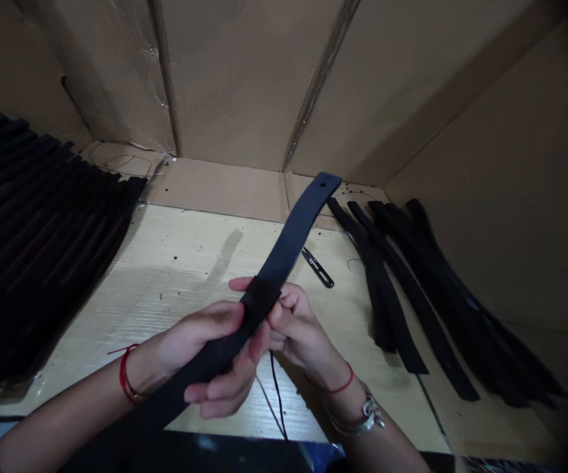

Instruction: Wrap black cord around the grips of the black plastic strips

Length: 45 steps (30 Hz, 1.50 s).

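Note:
I hold a long dark strap (294, 226) slanting up and away from me over a pale wooden table (165, 276); its far end has a small hole. A black loop (259, 299) wraps round the strap at mid-length. My left hand (215, 358) grips the strap from below, thumb on the loop's near edge. My right hand (296, 325) pinches the loop on its right side, fingers closed. A thin black thread (277, 394) hangs down below my hands.
A stack of black straps (32, 243) fills the left side. Several more black straps (422, 289) lie spread on the right. Small black thread snips (317, 267) rest on the table behind my hands. Cardboard walls (244, 79) enclose the back and right.

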Tool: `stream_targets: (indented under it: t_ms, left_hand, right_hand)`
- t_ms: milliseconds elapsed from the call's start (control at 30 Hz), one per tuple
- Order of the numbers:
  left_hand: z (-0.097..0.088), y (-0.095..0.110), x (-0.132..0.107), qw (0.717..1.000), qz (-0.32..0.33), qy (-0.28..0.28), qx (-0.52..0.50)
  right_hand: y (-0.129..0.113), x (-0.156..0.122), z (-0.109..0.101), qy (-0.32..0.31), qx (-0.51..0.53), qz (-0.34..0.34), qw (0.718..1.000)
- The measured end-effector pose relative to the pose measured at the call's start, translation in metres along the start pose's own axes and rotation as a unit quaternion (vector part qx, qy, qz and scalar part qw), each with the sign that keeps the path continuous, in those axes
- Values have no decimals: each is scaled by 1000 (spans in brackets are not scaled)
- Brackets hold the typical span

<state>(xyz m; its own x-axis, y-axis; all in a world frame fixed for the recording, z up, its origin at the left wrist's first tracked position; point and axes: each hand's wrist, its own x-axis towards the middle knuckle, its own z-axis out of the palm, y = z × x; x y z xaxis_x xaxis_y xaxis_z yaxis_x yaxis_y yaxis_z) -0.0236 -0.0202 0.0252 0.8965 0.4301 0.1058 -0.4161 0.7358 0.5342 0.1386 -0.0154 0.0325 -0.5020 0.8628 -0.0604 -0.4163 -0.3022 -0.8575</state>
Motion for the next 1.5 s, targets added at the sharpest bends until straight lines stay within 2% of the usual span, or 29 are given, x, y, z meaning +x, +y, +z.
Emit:
stream_targets:
  t_ms: [33,67,100,133,167,233,267,300,333,367,400,467,533,700,800,867,967,1067,1133,1167,1233,1300,1367,1433,1500]
  left_hand:
    - [1,1,-1,1000,-9,6,21]
    - [2,3,-1,997,-11,37,71]
    - [4,4,-2,985,-2,89,145]
    - [5,6,-2,960,18,156,233]
    - [7,8,-1,918,43,224,324]
    - [10,9,0,801,86,344,483]
    - [11,9,1,739,99,381,546]
    - [12,8,2,687,104,398,598]
    - [12,7,3,648,103,401,639]
    - [12,6,4,622,98,397,668]
    - [12,6,4,611,95,386,685]
    - [11,6,3,619,90,367,689]
    - [10,7,2,649,95,365,661]
    - [7,5,2,760,133,356,528]
    - [6,2,4,846,124,344,389]
    - [7,2,5,889,115,326,300]
    - [8,3,4,937,123,265,192]
    - [5,4,1,980,104,155,61]
    - [3,5,0,992,68,105,17]
    - [2,5,0,993,53,106,28]
    - [2,5,0,981,48,153,109]
    - [4,5,1,944,60,236,222]
    - [5,4,2,907,60,296,294]
    - [6,6,2,899,35,310,307]
    - [5,10,1,920,17,276,278]
  right_hand:
    - [0,0,0,-13,4,1,1000]
    - [0,0,-1,-11,5,-3,1000]
    - [0,1,-1,4,5,-10,1000]
    - [-1,2,-1,29,5,-17,999]
    - [-1,3,-1,57,5,-22,998]
    - [0,5,1,110,4,-26,994]
    - [0,6,2,130,5,-25,991]
    - [0,7,4,144,6,-22,989]
    - [0,8,5,155,5,-18,988]
    - [1,8,6,164,3,-13,986]
    - [1,8,7,170,1,-10,985]
    - [1,9,8,175,-2,2,985]
    - [2,10,8,176,2,7,984]
    - [7,10,8,196,-12,-27,980]
    - [9,12,9,208,-32,-53,976]
    - [9,12,7,204,-28,-69,976]
    - [6,12,3,142,13,-58,988]
    - [3,9,-1,64,38,-31,997]
    - [2,6,-1,60,28,-37,997]
    - [1,5,-1,74,18,-42,996]
    - [-1,5,0,121,3,-53,991]
    - [-3,7,-1,166,-1,-61,984]
    - [-4,9,-2,184,-2,-63,981]
    - [-4,11,-3,175,-4,-58,983]
    - [-4,11,-3,159,-3,-53,986]
